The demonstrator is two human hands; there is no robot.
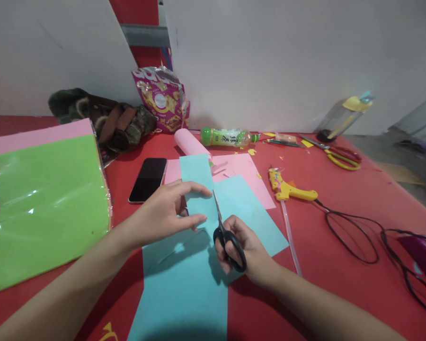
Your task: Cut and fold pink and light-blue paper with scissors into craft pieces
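My left hand (173, 206) holds a light blue paper strip (198, 168), thumb and index finger on its front face, the other fingers partly hidden behind it. My right hand (246, 246) grips black-handled scissors (230, 248), fingers through the loops. Their blades point up and lie against the strip's right edge, looking nearly closed. Below both hands lie more light blue sheets (184, 293), one of them angled out to the right (252, 213). Under these, a pink sheet (262, 189) shows at the back.
A phone (148, 180) and a pack of green paper (46, 203) lie left. Behind stand a snack bag (163, 99), a pink roll (191, 143) and a lying bottle (229, 137). On the right are a yellow glue gun (287, 189), its black cord (355, 215) and yellow-handled scissors (341, 158).
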